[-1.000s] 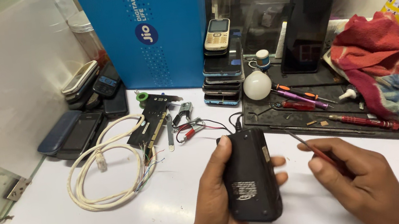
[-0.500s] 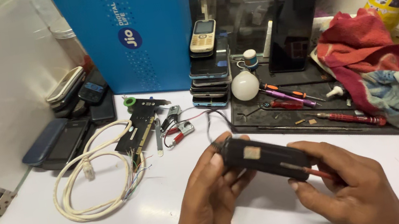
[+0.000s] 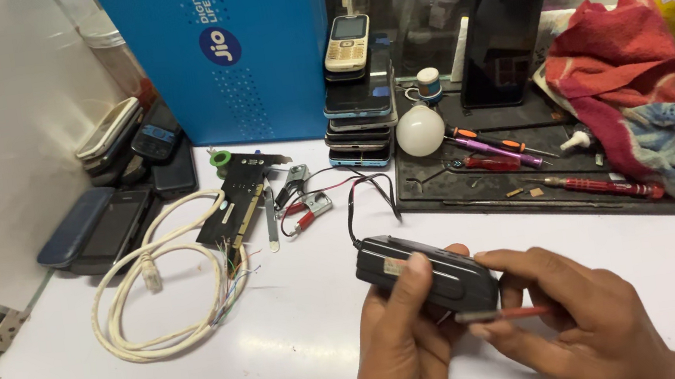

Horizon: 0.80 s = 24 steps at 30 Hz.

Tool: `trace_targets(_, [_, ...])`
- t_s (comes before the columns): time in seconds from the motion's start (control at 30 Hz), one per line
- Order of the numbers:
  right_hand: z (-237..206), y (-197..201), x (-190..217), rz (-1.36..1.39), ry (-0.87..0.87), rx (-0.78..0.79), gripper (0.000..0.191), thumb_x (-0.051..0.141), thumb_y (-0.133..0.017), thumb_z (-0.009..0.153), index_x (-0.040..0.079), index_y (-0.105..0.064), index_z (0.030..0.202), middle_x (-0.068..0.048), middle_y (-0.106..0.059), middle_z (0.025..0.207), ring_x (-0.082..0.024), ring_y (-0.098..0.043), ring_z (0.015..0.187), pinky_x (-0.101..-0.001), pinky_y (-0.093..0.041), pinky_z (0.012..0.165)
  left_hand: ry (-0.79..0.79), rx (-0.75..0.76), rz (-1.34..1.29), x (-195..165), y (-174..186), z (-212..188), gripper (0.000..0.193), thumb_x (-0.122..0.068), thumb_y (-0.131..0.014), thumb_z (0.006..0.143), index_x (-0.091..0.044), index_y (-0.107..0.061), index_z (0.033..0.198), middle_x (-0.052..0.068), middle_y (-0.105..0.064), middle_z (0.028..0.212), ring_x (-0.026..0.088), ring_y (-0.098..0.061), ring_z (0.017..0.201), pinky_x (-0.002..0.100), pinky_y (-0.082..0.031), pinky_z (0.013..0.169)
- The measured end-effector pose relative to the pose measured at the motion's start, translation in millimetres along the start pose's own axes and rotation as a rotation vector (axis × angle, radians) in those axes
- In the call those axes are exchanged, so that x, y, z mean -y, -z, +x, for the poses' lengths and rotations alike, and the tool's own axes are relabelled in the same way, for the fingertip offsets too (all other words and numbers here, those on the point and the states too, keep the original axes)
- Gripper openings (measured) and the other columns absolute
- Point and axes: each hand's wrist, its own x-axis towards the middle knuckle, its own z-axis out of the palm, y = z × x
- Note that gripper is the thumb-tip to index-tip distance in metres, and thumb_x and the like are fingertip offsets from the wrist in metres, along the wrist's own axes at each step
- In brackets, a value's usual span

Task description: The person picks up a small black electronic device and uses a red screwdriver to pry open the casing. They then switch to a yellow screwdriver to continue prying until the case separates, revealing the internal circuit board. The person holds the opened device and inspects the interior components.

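Your left hand (image 3: 405, 341) grips the black device (image 3: 425, 275) low over the near side of the white table (image 3: 303, 324), thumb pressed on top. Your right hand (image 3: 584, 313) closes round a red-handled screwdriver (image 3: 506, 313), its tip at the device's underside. Left lies a coiled white cable (image 3: 162, 295); beyond, a dark tool mat (image 3: 485, 187).

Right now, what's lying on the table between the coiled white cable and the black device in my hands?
In the head view, only bare white table lies between the white cable and the black device.
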Motion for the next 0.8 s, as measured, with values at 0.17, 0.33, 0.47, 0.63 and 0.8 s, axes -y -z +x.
trace_targets(0.17, [-7, 1, -8, 0.044, -0.156, -0.02, 0.031, 0.021, -0.067, 0.098, 0.006, -0.065, 0.125, 0.001, -0.061, 0.078, -0.007, -0.056, 0.065, -0.0225, -0.046, 0.057, 0.043, -0.098, -0.161, 0, -4, 2, 0.053, -0.049, -0.06, 0.087, -0.005, -0.053, 0.116, 0.019, -0.069, 0.107, 0.026, -0.072, 0.096, 0.043, -0.064, 0.078])
trace_targets(0.33, [3, 9, 1, -0.12, -0.093, -0.125, 0.016, 0.016, -0.062, 0.095, 0.005, -0.067, 0.106, -0.002, -0.067, 0.079, -0.008, -0.059, 0.063, -0.0233, -0.05, 0.056, 0.072, -0.178, -0.18, -6, -8, -2, 0.055, -0.057, -0.06, 0.089, -0.008, -0.05, 0.113, 0.02, -0.068, 0.104, 0.028, -0.073, 0.093, 0.042, -0.065, 0.074])
trace_targets(0.47, [2, 23, 19, -0.25, -0.402, -0.009, 0.029, 0.019, -0.071, 0.09, 0.015, -0.075, 0.119, -0.002, -0.064, 0.076, -0.014, -0.058, 0.059, -0.0285, -0.05, 0.054, 0.066, -0.114, -0.194, -7, -7, -1, 0.057, -0.055, -0.057, 0.088, -0.006, -0.05, 0.114, 0.021, -0.068, 0.104, 0.029, -0.074, 0.089, 0.041, -0.065, 0.069])
trace_targets(0.63, [-9, 20, 29, -0.306, -0.087, 0.033, 0.031, 0.016, -0.072, 0.086, 0.02, -0.075, 0.117, 0.005, -0.075, 0.082, -0.006, -0.069, 0.073, -0.0232, -0.055, 0.063, 0.063, -0.043, -0.199, -5, -1, 2, 0.061, -0.056, -0.058, 0.091, -0.001, -0.05, 0.115, 0.022, -0.07, 0.104, 0.03, -0.076, 0.089, 0.041, -0.065, 0.069])
trace_targets(0.8, [-15, 21, 33, -0.378, -0.146, 0.081, 0.032, 0.021, -0.076, 0.084, 0.026, -0.076, 0.116, 0.008, -0.077, 0.082, -0.006, -0.072, 0.078, -0.0254, -0.053, 0.068, 0.068, -0.09, -0.184, -3, -1, 2, 0.055, -0.054, -0.058, 0.089, -0.005, -0.052, 0.112, 0.022, -0.07, 0.103, 0.03, -0.075, 0.089, 0.041, -0.065, 0.071])
